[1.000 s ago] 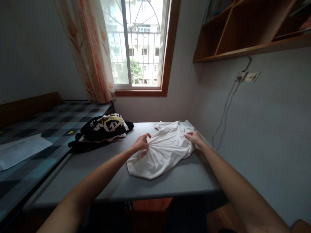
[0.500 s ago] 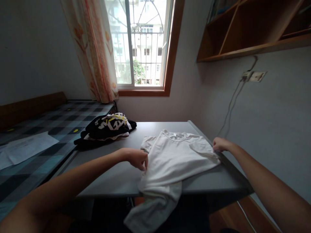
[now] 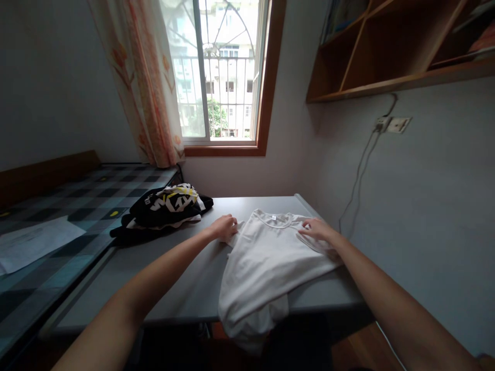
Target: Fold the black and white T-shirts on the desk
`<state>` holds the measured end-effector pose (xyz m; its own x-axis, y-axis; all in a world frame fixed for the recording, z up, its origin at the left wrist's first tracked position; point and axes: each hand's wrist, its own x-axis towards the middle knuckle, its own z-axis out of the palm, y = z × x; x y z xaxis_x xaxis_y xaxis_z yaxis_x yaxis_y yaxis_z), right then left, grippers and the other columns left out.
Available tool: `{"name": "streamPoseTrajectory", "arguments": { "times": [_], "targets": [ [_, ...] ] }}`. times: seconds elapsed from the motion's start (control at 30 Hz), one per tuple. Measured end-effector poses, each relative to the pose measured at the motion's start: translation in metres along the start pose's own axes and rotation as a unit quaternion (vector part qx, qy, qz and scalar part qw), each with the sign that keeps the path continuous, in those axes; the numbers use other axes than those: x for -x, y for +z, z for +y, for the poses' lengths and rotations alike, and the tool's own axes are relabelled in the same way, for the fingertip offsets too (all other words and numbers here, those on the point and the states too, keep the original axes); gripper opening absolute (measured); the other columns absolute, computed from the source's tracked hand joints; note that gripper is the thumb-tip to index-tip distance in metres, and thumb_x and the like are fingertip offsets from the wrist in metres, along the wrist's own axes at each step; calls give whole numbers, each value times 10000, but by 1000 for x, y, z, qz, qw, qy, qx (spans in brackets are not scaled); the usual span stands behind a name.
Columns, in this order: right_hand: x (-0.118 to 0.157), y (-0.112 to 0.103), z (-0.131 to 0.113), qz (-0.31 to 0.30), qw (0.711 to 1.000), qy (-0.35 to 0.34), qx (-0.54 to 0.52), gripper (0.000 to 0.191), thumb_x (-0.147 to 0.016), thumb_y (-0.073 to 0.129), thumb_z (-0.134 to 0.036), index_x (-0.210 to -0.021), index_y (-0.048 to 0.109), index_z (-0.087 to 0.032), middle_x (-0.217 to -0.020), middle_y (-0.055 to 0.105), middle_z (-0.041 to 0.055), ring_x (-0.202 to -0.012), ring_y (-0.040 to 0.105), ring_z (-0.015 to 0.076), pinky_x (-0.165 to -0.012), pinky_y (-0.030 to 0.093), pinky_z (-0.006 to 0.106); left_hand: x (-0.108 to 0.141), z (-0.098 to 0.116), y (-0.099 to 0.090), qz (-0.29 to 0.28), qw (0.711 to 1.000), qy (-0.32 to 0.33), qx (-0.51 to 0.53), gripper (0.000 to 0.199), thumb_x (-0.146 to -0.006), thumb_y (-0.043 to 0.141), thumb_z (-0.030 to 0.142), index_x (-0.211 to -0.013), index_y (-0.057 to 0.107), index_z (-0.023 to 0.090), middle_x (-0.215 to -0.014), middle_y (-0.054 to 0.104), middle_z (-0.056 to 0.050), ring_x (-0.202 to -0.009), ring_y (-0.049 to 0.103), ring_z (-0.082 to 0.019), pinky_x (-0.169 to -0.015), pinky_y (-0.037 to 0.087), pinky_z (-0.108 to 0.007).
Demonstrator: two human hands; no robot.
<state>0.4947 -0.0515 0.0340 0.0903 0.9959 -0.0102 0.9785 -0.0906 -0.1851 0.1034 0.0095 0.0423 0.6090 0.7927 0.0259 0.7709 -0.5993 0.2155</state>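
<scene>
A white short-sleeved T-shirt [image 3: 266, 257] is spread on the grey table, with its neckline toward the window. Its lower part hangs in a bunched fold over the near table edge. At the shirt's left sleeve is my left hand [image 3: 225, 228], fingers closed on the cloth. My right hand [image 3: 317, 229] is on the sleeve at the right, its fingers curled over the fabric there. The palm side of each hand is hidden.
A rumpled pile of black clothes [image 3: 170, 206] with white and yellow print lies at the table's left back. Left of the grey table [image 3: 185, 288] is a checked bed [image 3: 77, 201] with papers [image 3: 38, 242]. Cords [image 3: 358, 175] hang along the right wall beneath a wooden shelf [image 3: 379, 56].
My left hand has moved up from the shirt's side to its left sleeve. My right hand has come inward from the table's right edge. The hanging part of the shirt is drawn up and more bunched.
</scene>
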Motion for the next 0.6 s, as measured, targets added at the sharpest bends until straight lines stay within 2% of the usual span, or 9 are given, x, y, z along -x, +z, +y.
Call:
{"name": "streamPoseTrajectory", "arguments": {
  "times": [0.07, 0.13, 0.23, 0.33, 0.4, 0.47, 0.6],
  "targets": [
    [5, 0, -6, -10, 998, -30, -46, 331, -733, 681, -489, -868, 688, -187, -883, 699, 74, -834, 641, 218, -725, 461, 279, 2, 1, 3, 3, 1000, 14, 1, 177, -810, 603, 233, -900, 742, 173, -934, 693, -97, -860, 628, -205, -789, 456, -261],
    [11, -1, -12, -23, 995, -29, -96, 350, -706, 705, -488, -890, 656, -194, -843, 689, 50, -764, 627, 194, -658, 451, 261, 5, 1, 3, 10, 1000, 20, -2, 180, -811, 565, 183, -812, 744, 166, -887, 689, -100, -843, 625, -207, -790, 457, -272],
    [18, -1, -18, -39, 990, -2, -132, 236, -673, 715, -328, -847, 628, -194, -750, 669, 18, -667, 602, 160, -573, 421, 234, 14, -3, -5, 37, 999, 17, 0, 226, -815, 525, 146, -777, 748, 161, -870, 680, -108, -807, 617, -203, -781, 461, -285],
    [19, -10, -16, -35, 990, 3, -133, 90, -651, 660, -192, -729, 617, -186, -683, 654, 11, -630, 590, 145, -556, 412, 222, 32, -18, -21, 86, 996, -2, 24, 232, -811, 520, 137, -752, 742, 167, -803, 661, -88, -734, 597, -185, -757, 459, -278],
    [18, -24, -6, -4, 988, 18, -151, 70, -647, 646, -173, -712, 621, -182, -664, 656, 17, -619, 594, 150, -562, 422, 230, 49, -35, -34, 123, 991, -18, 44, 207, -798, 542, 127, -693, 715, 172, -737, 632, -67, -666, 569, -169, -731, 449, -268],
    [16, -42, 13, 63, 979, 55, -187, 57, -664, 637, -174, -717, 620, -180, -644, 655, 29, -601, 600, 161, -566, 437, 246, 67, -54, -44, 165, 983, -33, 75, 197, -772, 603, 114, -591, 649, 178, -654, 578, -30, -583, 524, -144, -700, 434, -251],
    [20, -66, 62, 163, 945, 138, -250, 85, -708, 618, -137, -657, 588, -199, -586, 638, 72, -551, 593, 181, -564, 457, 296, 103, -93, -54, 239, 957, -84, 139, 348, -711, 715, 84, -473, 482, 184, -517, 439, 46, -452, 439, -102, -620, 395, -217]
  ]
}}
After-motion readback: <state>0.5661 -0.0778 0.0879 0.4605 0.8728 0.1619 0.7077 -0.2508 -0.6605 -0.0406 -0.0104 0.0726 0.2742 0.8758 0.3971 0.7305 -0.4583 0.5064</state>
